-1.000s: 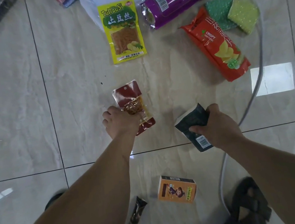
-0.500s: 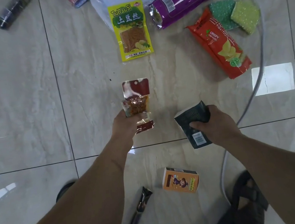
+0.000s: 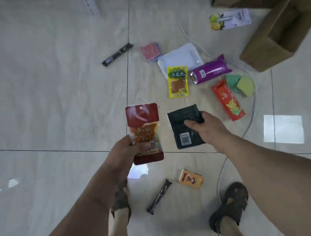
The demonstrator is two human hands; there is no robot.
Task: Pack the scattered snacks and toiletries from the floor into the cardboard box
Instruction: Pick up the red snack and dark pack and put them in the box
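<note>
Above the glossy tiles, our left hand (image 3: 124,151) pinches a crinkly red snack pouch (image 3: 144,133) and our right hand (image 3: 208,126) grips a flat dark packet (image 3: 186,127) — both should travel level to the open cardboard box (image 3: 279,34) at far right, then drop flat.

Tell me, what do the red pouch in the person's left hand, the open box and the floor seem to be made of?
Red pouch: probably glossy plastic film, given its sheen and clear window showing the food. Open box: matte brown walls, looks like cardboard. Floor: polished tile, likely ceramic or stone, with mirror-like reflections and dark grout lines.
</note>
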